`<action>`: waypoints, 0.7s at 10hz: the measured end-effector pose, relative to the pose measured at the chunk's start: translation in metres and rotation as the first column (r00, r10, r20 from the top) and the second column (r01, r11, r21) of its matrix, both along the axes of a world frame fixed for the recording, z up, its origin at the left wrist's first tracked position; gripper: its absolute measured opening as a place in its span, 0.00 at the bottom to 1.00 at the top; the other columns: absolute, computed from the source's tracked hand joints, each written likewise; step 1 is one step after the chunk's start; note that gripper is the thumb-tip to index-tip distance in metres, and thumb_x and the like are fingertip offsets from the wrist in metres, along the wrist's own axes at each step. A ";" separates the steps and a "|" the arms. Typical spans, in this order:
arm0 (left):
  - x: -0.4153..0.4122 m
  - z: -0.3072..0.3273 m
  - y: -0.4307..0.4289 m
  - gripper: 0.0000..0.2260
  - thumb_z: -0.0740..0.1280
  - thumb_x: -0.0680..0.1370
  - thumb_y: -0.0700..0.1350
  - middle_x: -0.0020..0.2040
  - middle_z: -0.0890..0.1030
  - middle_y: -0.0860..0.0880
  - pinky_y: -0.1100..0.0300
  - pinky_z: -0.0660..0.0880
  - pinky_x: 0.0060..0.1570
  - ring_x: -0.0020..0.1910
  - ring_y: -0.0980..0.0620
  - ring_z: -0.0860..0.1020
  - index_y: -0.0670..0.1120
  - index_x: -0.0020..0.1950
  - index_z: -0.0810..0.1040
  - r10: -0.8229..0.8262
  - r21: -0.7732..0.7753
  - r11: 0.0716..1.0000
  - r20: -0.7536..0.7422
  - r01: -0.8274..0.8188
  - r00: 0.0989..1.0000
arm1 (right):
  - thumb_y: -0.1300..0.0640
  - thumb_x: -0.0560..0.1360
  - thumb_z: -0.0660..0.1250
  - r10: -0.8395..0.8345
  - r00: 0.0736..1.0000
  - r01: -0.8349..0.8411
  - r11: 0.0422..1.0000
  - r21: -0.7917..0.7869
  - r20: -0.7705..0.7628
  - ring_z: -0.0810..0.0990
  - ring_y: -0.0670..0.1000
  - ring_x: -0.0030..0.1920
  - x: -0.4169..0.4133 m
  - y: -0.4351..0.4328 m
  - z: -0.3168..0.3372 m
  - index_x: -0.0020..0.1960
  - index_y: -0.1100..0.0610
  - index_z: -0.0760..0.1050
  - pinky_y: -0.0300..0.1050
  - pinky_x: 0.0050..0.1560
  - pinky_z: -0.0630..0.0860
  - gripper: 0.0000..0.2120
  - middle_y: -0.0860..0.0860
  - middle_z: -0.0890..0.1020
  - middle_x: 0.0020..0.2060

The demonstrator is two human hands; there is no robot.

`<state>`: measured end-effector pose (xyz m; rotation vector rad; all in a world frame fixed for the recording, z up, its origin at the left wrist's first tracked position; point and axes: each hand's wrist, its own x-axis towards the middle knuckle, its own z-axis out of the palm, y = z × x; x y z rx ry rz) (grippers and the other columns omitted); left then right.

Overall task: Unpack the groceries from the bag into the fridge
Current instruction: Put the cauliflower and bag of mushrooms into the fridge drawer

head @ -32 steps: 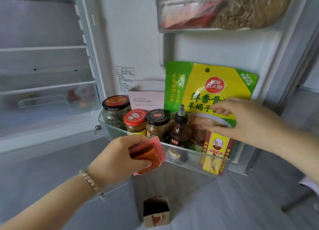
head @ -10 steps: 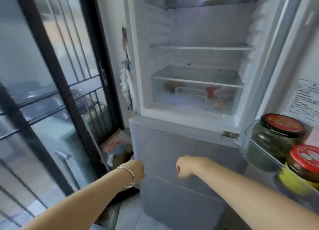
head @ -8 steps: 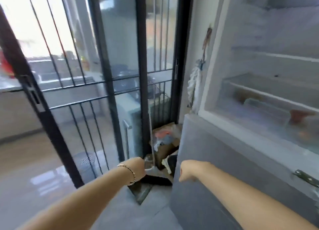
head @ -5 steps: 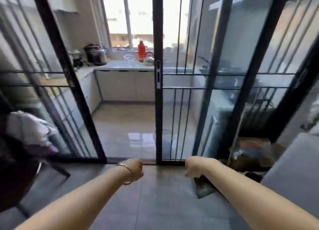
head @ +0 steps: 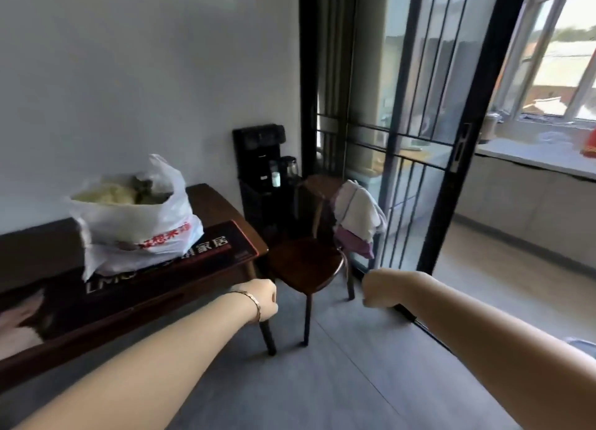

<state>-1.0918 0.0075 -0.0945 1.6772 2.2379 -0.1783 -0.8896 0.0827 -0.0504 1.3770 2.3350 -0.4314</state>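
The white bag (head: 135, 217) sits on the dark table (head: 213, 204), up and to the left of both hands. The left grip (head: 263, 299) (the one with the bracelet) is nearer to it. The right grip (head: 379, 289) is farther away, over by the chair (head: 306, 262). Both are curled into fists with nothing in them. The bag's open mouth faces up, so I think the left one should reach in from above.

Dark wooden table (head: 211, 199) by the wall
A dark printed mat (head: 211, 252) lies on it; a white plastic bag (head: 135, 223) stands on the mat.
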 end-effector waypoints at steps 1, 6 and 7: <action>-0.098 0.012 -0.019 0.11 0.57 0.75 0.42 0.53 0.81 0.45 0.57 0.74 0.48 0.51 0.43 0.80 0.46 0.51 0.78 0.153 0.066 0.986 0.009 -0.154 0.988 | 0.59 0.79 0.57 0.184 0.983 -0.184 0.982 0.040 -0.016 0.67 0.50 0.42 -0.103 -0.003 0.017 0.53 0.59 0.71 0.36 0.39 0.65 0.07 0.57 0.71 0.43; -0.388 -0.015 -0.008 0.09 0.55 0.79 0.44 0.44 0.76 0.48 0.59 0.69 0.40 0.43 0.47 0.75 0.48 0.50 0.74 0.504 0.106 0.857 0.040 -0.505 0.863 | 0.56 0.78 0.59 0.585 0.809 -0.584 0.791 0.180 0.057 0.78 0.54 0.54 -0.444 0.103 -0.026 0.62 0.58 0.74 0.43 0.52 0.74 0.15 0.53 0.79 0.56; -0.433 -0.013 0.024 0.08 0.54 0.79 0.45 0.49 0.76 0.49 0.57 0.71 0.46 0.51 0.48 0.77 0.50 0.52 0.72 0.505 0.131 0.859 -0.048 -0.495 0.862 | 0.56 0.79 0.59 0.643 0.766 -0.590 0.715 0.376 -0.020 0.76 0.53 0.59 -0.506 0.137 -0.023 0.65 0.54 0.70 0.46 0.58 0.74 0.16 0.52 0.75 0.61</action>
